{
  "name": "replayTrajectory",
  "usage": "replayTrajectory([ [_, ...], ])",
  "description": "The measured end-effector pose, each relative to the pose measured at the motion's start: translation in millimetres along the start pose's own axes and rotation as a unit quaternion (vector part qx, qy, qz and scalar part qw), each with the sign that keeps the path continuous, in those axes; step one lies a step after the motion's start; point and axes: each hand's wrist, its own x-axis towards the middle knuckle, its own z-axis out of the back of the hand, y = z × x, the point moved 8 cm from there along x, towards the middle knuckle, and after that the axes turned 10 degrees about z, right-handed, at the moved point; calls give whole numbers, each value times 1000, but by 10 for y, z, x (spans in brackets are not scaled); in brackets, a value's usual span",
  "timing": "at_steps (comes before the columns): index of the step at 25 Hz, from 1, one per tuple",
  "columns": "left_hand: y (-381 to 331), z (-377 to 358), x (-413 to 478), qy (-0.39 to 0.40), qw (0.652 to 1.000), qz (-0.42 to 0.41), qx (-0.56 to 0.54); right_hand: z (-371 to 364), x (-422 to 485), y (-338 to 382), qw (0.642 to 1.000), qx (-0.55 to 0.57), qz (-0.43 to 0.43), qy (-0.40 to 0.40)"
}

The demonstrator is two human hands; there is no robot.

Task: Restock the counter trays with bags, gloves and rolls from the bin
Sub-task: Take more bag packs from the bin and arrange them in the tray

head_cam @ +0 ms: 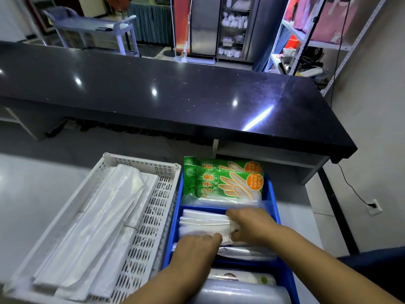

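A blue divided tray point(272, 194) stands in front of me. Its far compartment holds two green glove packets point(221, 183). In the middle compartment lies a stack of clear plastic bags point(201, 222). My right hand point(252, 224) grips the right end of that stack. My left hand point(197, 249) rests on its near edge, fingers curled against it. Nearer me the tray holds silvery flat packs point(245, 253) and a clear roll point(241, 292). To the left, a white perforated basket point(153, 216) carries folded white plastic bags point(94, 227).
A long black countertop point(175, 95) runs across behind the trays, with an open shelf under its right end. The trays sit on a pale grey surface point(32, 194). A cable and wall socket point(373, 206) lie at the right. Shelving and a cabinet stand far back.
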Motion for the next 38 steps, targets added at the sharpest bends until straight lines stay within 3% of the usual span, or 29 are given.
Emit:
replayTrajectory([
  [5, 32, 19, 74, 16, 1000, 12, 21, 143, -127, 39, 995, -28, 20, -97],
  [10, 77, 36, 216, 6, 998, 22, 62, 42, -277, -133, 990, 70, -25, -116],
  [14, 116, 84, 302, -31, 998, 17, 58, 205, -506, -130, 966, 78, -13, -246],
  [16, 103, 210, 240, -93, 994, -30, 49, 157, -580, -107, 972, 72, -7, -222],
  [18, 93, 215, 184, -91, 991, -78, 58, 38, -617, -93, 984, 42, -3, -173],
  [25, 190, 170, 276, -96, 988, -56, 110, 51, -599, -111, 988, -58, -30, -140],
  [28, 88, 171, 222, -113, 984, -95, 104, 124, -619, -60, 984, -65, -31, -160],
  [31, 0, 114, 154, -76, 980, -138, 124, 105, -606, 61, 987, -41, 14, -158],
  [38, 161, -54, 369, 29, 982, -61, 179, -50, -529, -89, 997, -55, 13, -61],
])
